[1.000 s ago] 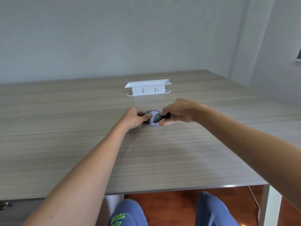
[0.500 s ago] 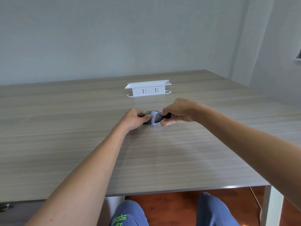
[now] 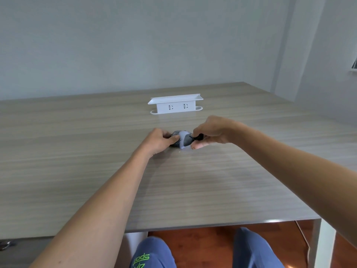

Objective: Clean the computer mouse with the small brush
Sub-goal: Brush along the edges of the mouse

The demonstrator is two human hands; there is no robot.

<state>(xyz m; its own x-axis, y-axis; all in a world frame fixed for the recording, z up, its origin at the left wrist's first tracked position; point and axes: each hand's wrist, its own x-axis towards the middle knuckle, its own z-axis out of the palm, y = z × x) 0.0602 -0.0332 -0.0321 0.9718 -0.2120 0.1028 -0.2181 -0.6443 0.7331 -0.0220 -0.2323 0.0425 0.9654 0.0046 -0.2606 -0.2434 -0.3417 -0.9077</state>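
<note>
A small grey and pale lilac computer mouse (image 3: 183,140) rests on the wooden table (image 3: 96,161), a little beyond its middle. My left hand (image 3: 160,141) grips the mouse's left side with thumb and fingers. My right hand (image 3: 209,130) pinches the small brush (image 3: 197,136), whose dark handle pokes out between thumb and fingers. The brush tip touches the right side of the mouse. The bristles themselves are too small to make out.
A white socket box (image 3: 175,104) with two outlets stands on the table just behind the hands. The table's near edge and right corner (image 3: 316,219) lie close to my knees in blue trousers (image 3: 150,254). A wooden floor shows below.
My right hand has shifted the brush slightly across the right side of the mouse. My left hand keeps its hold, and the mouse stays in the same spot.
</note>
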